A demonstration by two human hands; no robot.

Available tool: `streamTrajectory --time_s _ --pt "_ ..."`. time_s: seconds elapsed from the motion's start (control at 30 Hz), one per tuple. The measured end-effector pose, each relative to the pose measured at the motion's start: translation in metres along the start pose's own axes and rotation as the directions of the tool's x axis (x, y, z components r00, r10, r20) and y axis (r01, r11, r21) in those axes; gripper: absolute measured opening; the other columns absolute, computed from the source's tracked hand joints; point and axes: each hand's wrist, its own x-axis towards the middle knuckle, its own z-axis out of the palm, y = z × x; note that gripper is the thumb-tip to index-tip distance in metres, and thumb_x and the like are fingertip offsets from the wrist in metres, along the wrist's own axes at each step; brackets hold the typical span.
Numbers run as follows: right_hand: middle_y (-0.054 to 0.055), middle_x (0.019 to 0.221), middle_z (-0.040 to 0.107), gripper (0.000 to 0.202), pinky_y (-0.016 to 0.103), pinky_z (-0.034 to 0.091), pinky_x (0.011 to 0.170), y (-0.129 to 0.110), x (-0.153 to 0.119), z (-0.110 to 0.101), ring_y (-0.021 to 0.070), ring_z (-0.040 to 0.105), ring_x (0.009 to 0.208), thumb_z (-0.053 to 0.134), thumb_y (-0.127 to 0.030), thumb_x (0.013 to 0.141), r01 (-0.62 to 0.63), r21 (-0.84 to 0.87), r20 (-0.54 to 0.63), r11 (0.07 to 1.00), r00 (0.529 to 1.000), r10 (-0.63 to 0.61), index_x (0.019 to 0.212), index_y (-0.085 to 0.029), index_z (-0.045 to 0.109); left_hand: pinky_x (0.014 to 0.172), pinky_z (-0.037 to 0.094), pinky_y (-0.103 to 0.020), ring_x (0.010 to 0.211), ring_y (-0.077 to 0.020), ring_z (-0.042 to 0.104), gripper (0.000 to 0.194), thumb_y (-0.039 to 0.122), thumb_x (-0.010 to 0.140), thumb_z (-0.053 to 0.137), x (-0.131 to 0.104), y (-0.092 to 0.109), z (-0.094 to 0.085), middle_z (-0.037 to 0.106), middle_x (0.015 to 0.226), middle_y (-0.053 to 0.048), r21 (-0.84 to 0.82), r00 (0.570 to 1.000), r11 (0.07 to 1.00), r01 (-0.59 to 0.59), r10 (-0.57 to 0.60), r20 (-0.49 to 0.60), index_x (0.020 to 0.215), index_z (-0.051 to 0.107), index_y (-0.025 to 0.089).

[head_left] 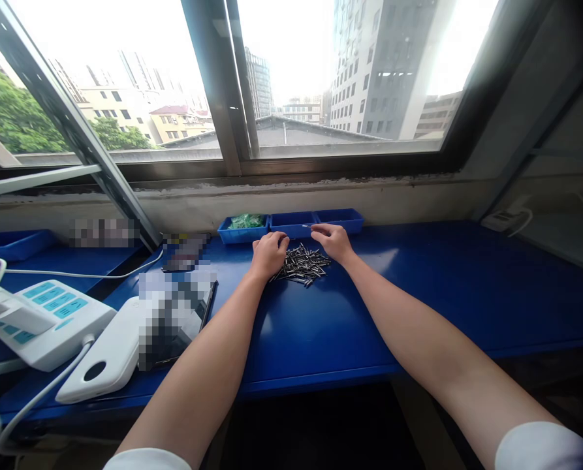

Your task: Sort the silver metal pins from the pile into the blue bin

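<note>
Hands [270,254] [334,244] either side of pins [305,264]

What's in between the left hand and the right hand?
A heap of thin, dark, shiny pieces lies between the left hand and the right hand. The head view shows it.

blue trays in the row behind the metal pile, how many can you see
3: the left tray, the middle tray and the right tray, side by side. The right hand partly covers the row, but no whole tray seems hidden.
</note>
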Motion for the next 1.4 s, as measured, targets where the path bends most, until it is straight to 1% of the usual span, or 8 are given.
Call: streamTrajectory --time_s 0.13,0.23,0.33,0.5,0.73,1.07,1.27,1.4 --pt "0.003 0.127 0.057 0.055 0.039 0.036 0.098 0.006 0.002 -0.007 0.0258 0.042 0.115 0.053 -0.032 0.075 -0.033 -0.450 -0.088 0.893 0.996 -0.008 0.128 -0.019 0.053 0.092 0.038 -0.035 0.108 -0.0248 0.054 0.036 0.041 0.088 0.042 0.002 -0.009 0.003 0.063 0.113 -0.009 0.042 0.999 0.998 0.041 -0.042 0.033 0.110 0.060 0.019" --pt "0.001 0.145 0.037 0.069 0.044 0.035 0.096 0.011 0.002 -0.009 0.0296 0.036 0.115 0.052 -0.036 0.074 -0.111 -0.591 -0.079 0.799 0.994 0.079 0.139 -0.019 0.037 0.093 0.038 -0.038 0.110 -0.0277 0.054 0.042 0.045 0.087 0.040 0.004 -0.015 0.005 0.062 0.115 -0.012 0.095 0.990 0.992 0.088 -0.098 0.103 0.112 0.060 0.018" --pt "0.002 0.150 0.027 0.075 0.046 0.034 0.094 0.014 0.003 -0.010 0.0314 0.035 0.113 0.053 -0.038 0.073 -0.169 -0.657 -0.065 0.734 0.984 0.168 0.142 -0.018 0.029 0.092 0.040 -0.039 0.111 -0.0294 0.053 0.045 0.047 0.087 0.038 0.005 -0.018 0.007 0.061 0.117 -0.013 0.138 0.980 0.984 0.112 -0.133 0.149 0.112 0.060 0.017" --pt "0.002 0.152 0.022 0.076 0.046 0.034 0.093 0.017 0.004 -0.011 0.0330 0.034 0.113 0.052 -0.040 0.073 -0.194 -0.690 -0.048 0.697 0.973 0.224 0.142 -0.018 0.029 0.090 0.041 -0.041 0.111 -0.0318 0.053 0.048 0.047 0.087 0.035 0.005 -0.021 0.009 0.060 0.118 -0.015 0.161 0.969 0.979 0.128 -0.158 0.189 0.114 0.060 0.016" --pt "0.003 0.152 0.021 0.075 0.046 0.034 0.092 0.018 0.005 -0.010 0.0330 0.033 0.113 0.050 -0.041 0.074 -0.186 -0.698 -0.039 0.691 0.974 0.223 0.142 -0.018 0.027 0.090 0.041 -0.041 0.110 -0.0319 0.054 0.044 0.046 0.086 0.039 0.004 -0.022 0.009 0.061 0.117 -0.015 0.128 0.971 0.982 0.141 -0.163 0.176 0.110 0.062 0.017" --pt "0.004 0.154 0.013 0.080 0.047 0.032 0.095 0.023 0.008 -0.010 0.0336 0.031 0.117 0.050 -0.042 0.073 -0.232 -0.712 -0.069 0.663 0.962 0.263 0.144 -0.017 0.022 0.097 0.038 -0.039 0.117 -0.0290 0.051 0.044 0.039 0.085 0.038 0.004 -0.021 0.008 0.058 0.124 -0.013 0.113 0.970 0.982 0.152 -0.170 0.174 0.117 0.059 0.016" --pt "0.006 0.154 0.011 0.081 0.048 0.032 0.095 0.029 0.009 -0.008 0.0336 0.029 0.121 0.049 -0.043 0.073 -0.238 -0.692 -0.064 0.682 0.961 0.270 0.144 -0.019 0.019 0.100 0.037 -0.034 0.116 -0.0243 0.052 0.042 0.034 0.084 0.042 0.002 -0.014 0.007 0.059 0.123 -0.010 0.050 0.990 0.994 0.099 -0.104 0.097 0.118 0.059 0.017" --pt "0.004 0.154 0.010 0.080 0.049 0.033 0.095 0.031 0.009 -0.006 0.0339 0.029 0.120 0.049 -0.040 0.072 -0.236 -0.658 -0.076 0.715 0.965 0.249 0.144 -0.020 0.020 0.094 0.043 -0.031 0.105 -0.0215 0.059 0.036 0.026 0.081 0.045 0.004 -0.011 -0.001 0.065 0.112 -0.008 -0.016 0.992 0.993 0.121 -0.120 0.030 0.112 0.063 0.017"
